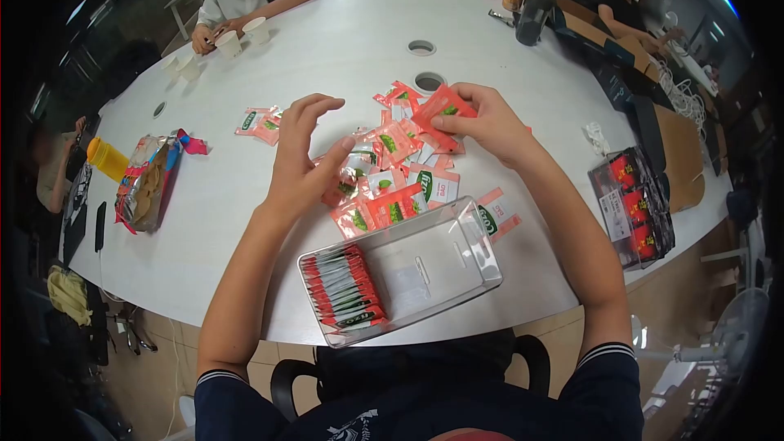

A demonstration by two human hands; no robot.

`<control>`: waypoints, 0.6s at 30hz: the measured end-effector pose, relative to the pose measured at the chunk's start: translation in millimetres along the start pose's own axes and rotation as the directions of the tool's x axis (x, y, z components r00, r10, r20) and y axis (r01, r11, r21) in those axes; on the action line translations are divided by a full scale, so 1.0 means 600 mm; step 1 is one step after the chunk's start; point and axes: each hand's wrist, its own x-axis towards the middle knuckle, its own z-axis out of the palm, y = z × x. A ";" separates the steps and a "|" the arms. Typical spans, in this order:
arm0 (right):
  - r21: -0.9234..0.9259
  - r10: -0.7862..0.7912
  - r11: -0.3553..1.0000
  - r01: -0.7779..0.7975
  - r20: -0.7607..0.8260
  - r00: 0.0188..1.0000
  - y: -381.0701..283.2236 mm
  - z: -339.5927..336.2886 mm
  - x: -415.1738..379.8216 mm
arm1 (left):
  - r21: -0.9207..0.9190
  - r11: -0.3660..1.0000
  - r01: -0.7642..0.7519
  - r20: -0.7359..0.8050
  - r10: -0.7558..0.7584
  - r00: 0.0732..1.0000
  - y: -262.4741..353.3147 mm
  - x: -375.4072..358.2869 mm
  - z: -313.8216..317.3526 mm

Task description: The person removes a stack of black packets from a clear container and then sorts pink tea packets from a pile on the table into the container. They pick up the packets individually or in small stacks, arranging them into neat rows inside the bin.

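Observation:
My right hand (486, 122) pinches a red sachet (445, 110) above the far right part of a loose pile of sachets (392, 143). These are flat, red and white, with green print, and they overlap at many angles. Over the pile's left side is my left hand (306, 155), its fingers and thumb apart and nothing between them. Nearer to me sits a clear plastic bin (433, 278), slightly turned on the table. A tight row of sachets (343, 286) stands on edge in its left end; the bin's floor shows on the right.
At left are an opened snack bag (151, 184) and a yellow bottle (106, 159). Several paper cups (229, 45) stand near a person across the table. A clear pack with red items (629, 204) and cardboard boxes (670, 147) line the right edge. A dark bottle (536, 12) stands at the back.

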 end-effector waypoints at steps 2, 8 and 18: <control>0.191 0.047 0.980 -0.053 0.033 0.998 -0.011 0.014 0.006 | -0.281 0.949 0.146 0.084 -0.127 0.988 -0.001 0.008 0.001; -0.470 -0.125 0.824 0.317 0.395 0.910 -0.101 0.071 -0.004 | -0.621 0.613 0.488 0.458 -0.221 0.861 0.066 0.003 -0.004; -0.342 -0.082 0.915 0.215 0.364 0.928 -0.104 0.044 0.007 | -0.836 0.333 0.436 0.260 -0.459 0.850 0.040 -0.014 -0.025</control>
